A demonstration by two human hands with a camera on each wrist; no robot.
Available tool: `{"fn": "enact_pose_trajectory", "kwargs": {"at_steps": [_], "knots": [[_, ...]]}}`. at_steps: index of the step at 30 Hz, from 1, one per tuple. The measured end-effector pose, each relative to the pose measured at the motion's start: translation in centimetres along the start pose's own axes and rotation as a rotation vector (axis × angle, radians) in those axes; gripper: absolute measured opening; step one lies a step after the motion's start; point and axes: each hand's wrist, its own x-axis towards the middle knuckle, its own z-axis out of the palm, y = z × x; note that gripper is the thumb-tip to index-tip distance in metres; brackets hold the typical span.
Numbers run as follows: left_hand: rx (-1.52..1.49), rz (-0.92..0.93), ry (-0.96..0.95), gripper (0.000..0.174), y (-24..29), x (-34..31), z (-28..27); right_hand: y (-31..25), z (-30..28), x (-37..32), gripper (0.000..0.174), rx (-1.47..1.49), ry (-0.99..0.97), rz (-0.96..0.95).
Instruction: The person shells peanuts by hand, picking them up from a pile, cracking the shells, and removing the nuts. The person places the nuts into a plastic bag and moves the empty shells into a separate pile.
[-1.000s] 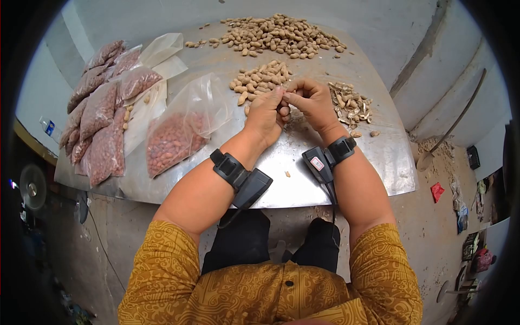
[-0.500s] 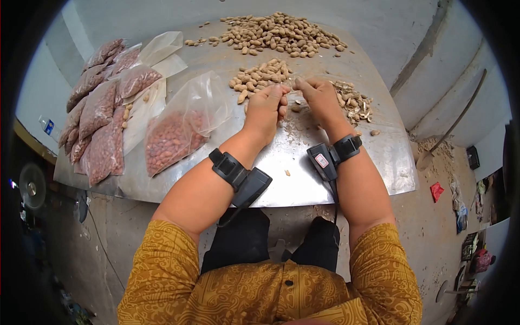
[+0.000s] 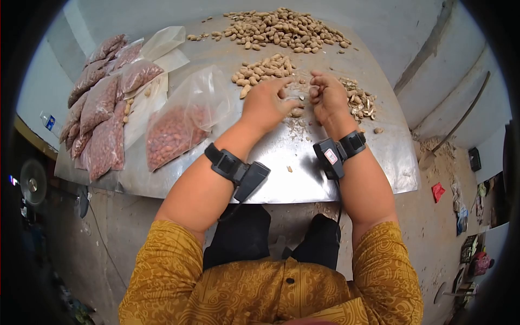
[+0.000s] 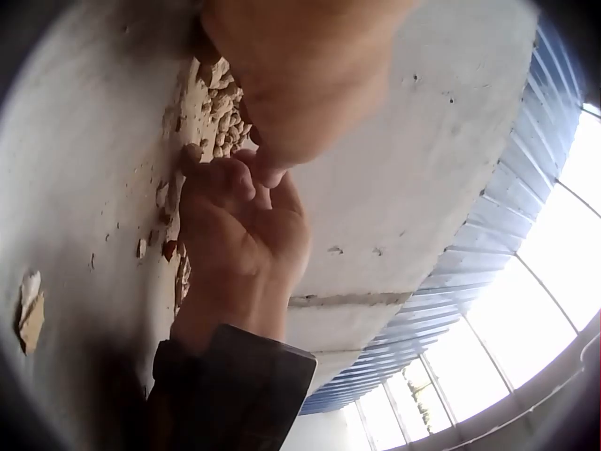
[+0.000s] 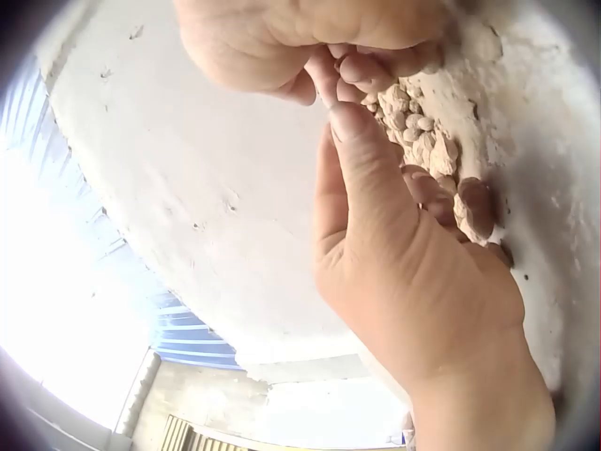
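Observation:
My left hand [image 3: 264, 107] is over the metal table with thumb and index finger spread apart. Just below its thumb lies an unshelled peanut [image 3: 297, 113]. Facing it across a narrow gap, my right hand [image 3: 331, 104] is turned palm inward with its fingers loosely bent; no held thing shows. The left wrist view shows the right palm [image 4: 239, 235] with bent fingers close to the left hand. Beyond the left hand is a small heap of unshelled peanuts [image 3: 265, 67]. Empty shells [image 3: 359, 99] lie beside the right hand.
A large pile of peanuts [image 3: 281, 27] covers the far part of the metal table [image 3: 216, 183]. At left, an open plastic bag [image 3: 176, 135] holds red kernels, near stacked filled bags [image 3: 100, 108]. A shovel [image 3: 428, 160] leans by the right wall.
My hands worked fingertip to fingertip, then the right drew away toward the shells. Now the left thumb and index finger have spread and the right palm has turned inward.

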Motion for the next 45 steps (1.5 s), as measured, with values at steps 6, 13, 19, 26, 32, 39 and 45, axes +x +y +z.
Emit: {"fn": "enact_pose_trajectory", "kwargs": {"at_steps": [6, 13, 19, 26, 32, 39, 45], "knots": [[0.333, -0.114, -0.216, 0.030, -2.2, 0.1, -3.5, -0.1, -0.4, 0.2, 0.027, 0.011, -0.001, -0.028], [0.391, -0.159, -0.330, 0.021, -2.8, -0.1, -3.5, 0.1, -0.7, 0.6, 0.024, 0.035, -0.028, -0.007], [0.418, -0.161, -0.329, 0.018, -2.1, -0.1, -3.6, -0.1, -0.5, 0.3, 0.021, 0.024, -0.049, -0.002], [0.171, 0.012, -0.033, 0.018, -1.5, -0.1, -2.4, 0.0, 1.2, -1.7, 0.022, -0.388, -0.355, -0.005], [-0.219, 0.000, 0.009, 0.017, -1.5, 0.3, -1.7, -0.1, 1.2, -1.9, 0.020, -0.446, -0.480, 0.020], [-0.956, -0.397, 0.034, 0.020, -0.9, 0.0, -0.8, 0.4, 1.1, -1.7, 0.022, -0.269, -0.504, -0.124], [-1.144, -0.404, 0.100, 0.024, -0.4, -0.2, -0.1, 0.7, 1.4, -2.0, 0.022, -0.367, -0.428, -0.231]]}}
